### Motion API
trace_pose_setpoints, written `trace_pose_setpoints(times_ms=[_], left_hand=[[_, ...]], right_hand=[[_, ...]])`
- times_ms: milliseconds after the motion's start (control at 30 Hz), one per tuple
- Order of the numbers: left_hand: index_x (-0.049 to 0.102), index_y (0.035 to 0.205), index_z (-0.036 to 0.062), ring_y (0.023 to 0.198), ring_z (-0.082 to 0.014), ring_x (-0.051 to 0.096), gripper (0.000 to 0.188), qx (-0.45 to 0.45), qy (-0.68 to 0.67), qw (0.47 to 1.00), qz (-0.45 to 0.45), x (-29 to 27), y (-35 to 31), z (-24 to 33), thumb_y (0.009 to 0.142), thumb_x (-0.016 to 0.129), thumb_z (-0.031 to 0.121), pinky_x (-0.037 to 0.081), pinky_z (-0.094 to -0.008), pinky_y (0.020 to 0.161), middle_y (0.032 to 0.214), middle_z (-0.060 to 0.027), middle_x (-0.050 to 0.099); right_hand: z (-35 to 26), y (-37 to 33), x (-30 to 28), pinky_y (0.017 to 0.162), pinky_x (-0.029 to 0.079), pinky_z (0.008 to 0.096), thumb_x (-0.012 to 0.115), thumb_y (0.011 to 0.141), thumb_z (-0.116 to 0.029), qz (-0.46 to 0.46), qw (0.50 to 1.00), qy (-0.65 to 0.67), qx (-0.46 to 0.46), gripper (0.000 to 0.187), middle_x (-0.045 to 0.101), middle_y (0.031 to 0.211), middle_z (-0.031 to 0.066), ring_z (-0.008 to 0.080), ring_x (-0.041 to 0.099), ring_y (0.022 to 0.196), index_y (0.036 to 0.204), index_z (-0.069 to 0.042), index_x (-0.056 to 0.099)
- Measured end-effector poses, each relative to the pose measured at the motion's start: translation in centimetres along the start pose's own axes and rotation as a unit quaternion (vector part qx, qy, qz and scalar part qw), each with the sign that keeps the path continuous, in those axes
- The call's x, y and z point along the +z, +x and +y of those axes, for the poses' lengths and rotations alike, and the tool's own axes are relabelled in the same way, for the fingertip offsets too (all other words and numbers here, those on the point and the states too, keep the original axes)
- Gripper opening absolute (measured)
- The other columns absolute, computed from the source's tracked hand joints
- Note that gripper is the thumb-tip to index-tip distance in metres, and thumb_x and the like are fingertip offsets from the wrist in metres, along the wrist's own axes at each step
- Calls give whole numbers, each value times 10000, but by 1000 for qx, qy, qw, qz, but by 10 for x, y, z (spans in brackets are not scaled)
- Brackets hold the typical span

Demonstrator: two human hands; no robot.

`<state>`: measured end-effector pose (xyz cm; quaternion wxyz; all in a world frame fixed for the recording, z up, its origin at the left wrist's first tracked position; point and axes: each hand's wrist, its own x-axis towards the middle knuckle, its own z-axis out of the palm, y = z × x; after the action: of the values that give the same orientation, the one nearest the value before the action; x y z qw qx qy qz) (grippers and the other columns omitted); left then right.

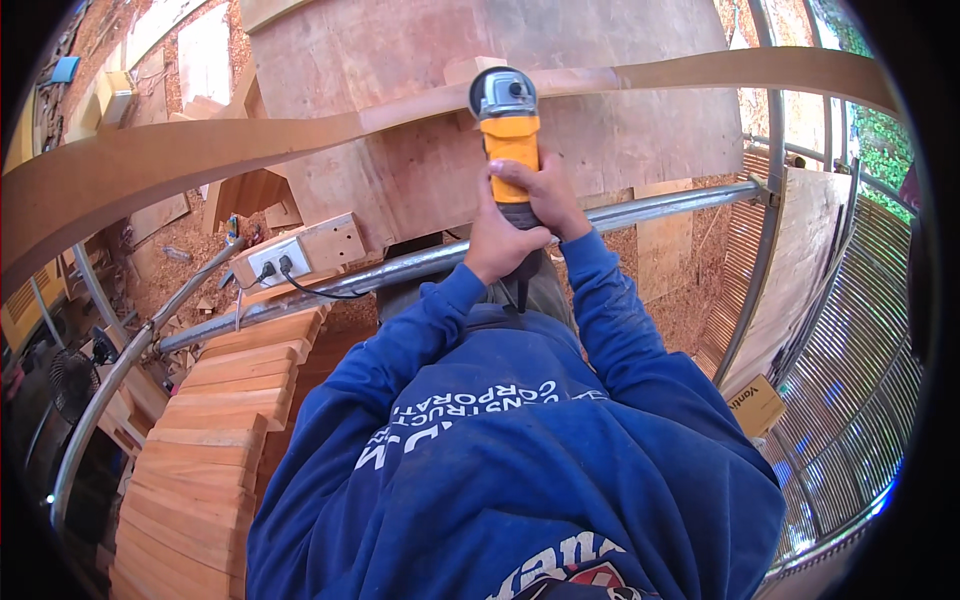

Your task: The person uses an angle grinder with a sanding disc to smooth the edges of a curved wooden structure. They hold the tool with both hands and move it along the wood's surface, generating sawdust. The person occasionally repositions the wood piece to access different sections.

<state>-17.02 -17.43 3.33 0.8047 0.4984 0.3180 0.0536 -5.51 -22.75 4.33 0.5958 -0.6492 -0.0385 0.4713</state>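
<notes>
A yellow and black angle grinder (512, 130) points away from me, its metal head and dark disc at the near edge of a long curved wooden piece (420, 108). I cannot tell whether the disc touches the wood. Wrapped round the grinder's body from the left is my left hand (497, 236), closed on its lower part. My right hand (549, 195) grips the yellow housing from the right, slightly farther forward. The wooden piece spans the view from left to right, over a small wood block (476, 70) on a plywood sheet (340, 55).
A metal pipe (640, 208) crosses in front of me. At left, a white power outlet (277, 263) with black plugs is fixed to a board. Stacked wooden slats (195, 470) lie lower left, near a fan (72, 385). A cardboard box (755, 405) stands at right. Sawdust covers the ground.
</notes>
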Motion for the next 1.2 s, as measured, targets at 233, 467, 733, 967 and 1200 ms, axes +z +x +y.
trace_pose_setpoints(times_ms=[233, 467, 733, 967, 1200], left_hand=[[188, 1479, 22, 1024, -223, 642, 1038, -7, -19, 999, 48, -17, -12, 11, 629, 782, 62, 550, -343, 863, 1217, -165, 557], [212, 1463, 24, 973, -209, 652, 998, 0, -10, 995, 95, -48, -14, 15, 640, 776, 50, 559, -334, 819, 1190, -160, 563], [177, 1482, 38, 1035, -231, 650, 1053, -17, -17, 999, 27, -1, 4, 0, 622, 785, 55, 561, -347, 859, 1208, -172, 560], [174, 1490, 38, 1036, -244, 645, 1090, -5, -41, 999, -32, 42, 26, 4, 603, 809, 53, 561, -351, 880, 1209, -179, 557], [226, 1458, 43, 979, -223, 663, 983, 33, -14, 999, 39, 19, 5, 4, 650, 783, -11, 566, -348, 845, 1175, -146, 584]], right_hand=[[1, 10, 26, 846, 547, 306, 803, 845, -234, -45, 999, -6, -14, 461, 702, 1083, 75, 145, 673, 939, 1195, 17, 639], [-1, 24, 61, 883, 525, 300, 803, 844, -240, -109, 994, 7, 0, 488, 694, 1105, 67, 143, 662, 974, 1217, 22, 629], [4, 14, 2, 849, 543, 307, 770, 867, -232, -27, 999, -29, -9, 433, 702, 1076, 68, 142, 668, 942, 1192, 26, 648], [-21, 4, -44, 829, 550, 314, 792, 854, -247, 41, 998, -37, -15, 451, 714, 1047, 90, 156, 680, 922, 1179, 33, 653], [-13, 7, -12, 861, 540, 300, 778, 863, -237, -25, 999, -40, -16, 456, 697, 1084, 69, 144, 671, 954, 1210, 18, 630]])
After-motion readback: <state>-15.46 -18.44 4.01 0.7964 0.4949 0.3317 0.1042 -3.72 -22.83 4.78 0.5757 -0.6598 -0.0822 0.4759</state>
